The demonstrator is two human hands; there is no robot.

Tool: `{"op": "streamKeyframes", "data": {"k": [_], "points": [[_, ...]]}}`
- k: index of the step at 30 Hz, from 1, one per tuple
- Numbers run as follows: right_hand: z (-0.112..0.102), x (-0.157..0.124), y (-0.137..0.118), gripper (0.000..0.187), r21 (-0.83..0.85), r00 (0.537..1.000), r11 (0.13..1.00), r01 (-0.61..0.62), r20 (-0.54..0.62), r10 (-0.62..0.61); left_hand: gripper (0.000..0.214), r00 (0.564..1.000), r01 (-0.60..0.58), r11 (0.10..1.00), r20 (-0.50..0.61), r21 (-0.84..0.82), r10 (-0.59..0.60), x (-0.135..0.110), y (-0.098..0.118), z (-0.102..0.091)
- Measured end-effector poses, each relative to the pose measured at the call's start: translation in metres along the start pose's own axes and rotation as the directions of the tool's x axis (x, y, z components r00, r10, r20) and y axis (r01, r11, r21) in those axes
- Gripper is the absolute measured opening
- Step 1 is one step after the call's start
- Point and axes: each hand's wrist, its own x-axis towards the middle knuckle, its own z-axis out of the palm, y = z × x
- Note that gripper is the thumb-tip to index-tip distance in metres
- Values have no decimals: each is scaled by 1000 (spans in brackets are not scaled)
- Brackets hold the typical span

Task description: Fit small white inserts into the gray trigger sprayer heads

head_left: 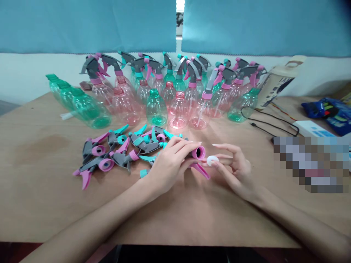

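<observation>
1. Our left hand (170, 164) is closed over a spray head (198, 152). The fingers wrap across its body and hide most of it. The pink collar faces the right hand, and the pink trigger slants down toward the table (41, 146).
2. Our right hand (236, 166) pinches a white disc (212, 160) between thumb and fingertip, with the other fingers spread loosely. The white disc sits just beside the collar mouth, not yet inside it.
3. We judge the step in hand to be fitting the white disc into the collar. Seating it calls for holding it square to the opening while the left hand keeps the spray head steady.
4. The spray head looks like hard, smooth moulded plastic with a round collar. The white disc is thin, round and matt.
5. Beyond the left hand lie loose spray heads (120, 153) in grey, pink and teal. Farther off stand clear pink and green bottles (178, 106).
</observation>
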Motion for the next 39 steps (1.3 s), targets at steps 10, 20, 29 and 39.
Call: {"op": "streamKeyframes", "data": {"k": [10,20,29,39], "points": [[-17,3,1,12,-197,996,978,66,-52,-78,23,997,38,999,-62,19,-37,2,0,0],[-13,10,-2,15,172,972,960,-222,-44,232,24,972,225,959,103,-173,-209,-10,50,-19],[-8,2,-27,25,355,902,832,-426,98,420,32,817,440,826,-226,-352,-531,-55,78,18],[10,12,-62,6,201,979,967,-156,164,124,30,815,432,851,-276,-298,-510,-56,78,12]]}}
